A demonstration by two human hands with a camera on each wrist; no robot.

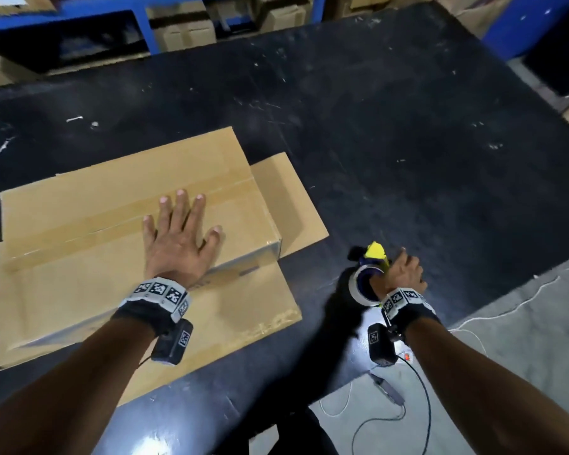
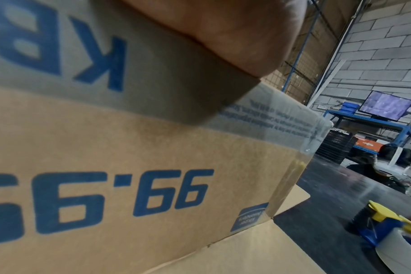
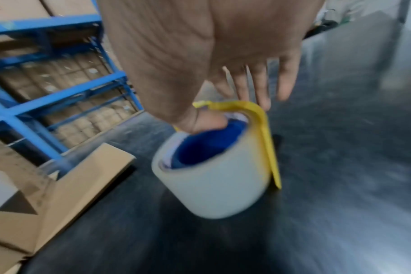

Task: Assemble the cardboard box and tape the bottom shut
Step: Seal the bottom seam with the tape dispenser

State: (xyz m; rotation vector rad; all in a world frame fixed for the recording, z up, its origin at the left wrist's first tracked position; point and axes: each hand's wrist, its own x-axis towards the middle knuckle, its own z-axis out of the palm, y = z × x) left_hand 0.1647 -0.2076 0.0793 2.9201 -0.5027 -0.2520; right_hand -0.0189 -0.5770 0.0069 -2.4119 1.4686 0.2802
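A brown cardboard box (image 1: pixel 79 218) stands bottom-up on the black table (image 1: pixel 408 142), with its lower flaps spread flat on the tabletop. A strip of clear tape (image 1: pixel 96 221) runs along the seam of the closed flaps and down over the box corner (image 2: pixel 282 115). My left hand (image 1: pixel 178 231) lies flat on the box, fingers spread and straight. To the right of the box, a blue and yellow tape dispenser (image 1: pixel 367 277) with a clear roll (image 3: pixel 214 181) rests on the table. My right hand (image 1: pixel 404 270) holds it, thumb (image 3: pixel 209 122) hooked into the blue core, fingers straight beside the yellow plate.
Blue shelving (image 1: pixel 145 27) with stacked cartons stands behind the table. The table's front right edge drops to a grey floor where a black cable (image 1: pixel 418 405) lies. A person sits at a far desk (image 2: pixel 373 166) below a wall screen.
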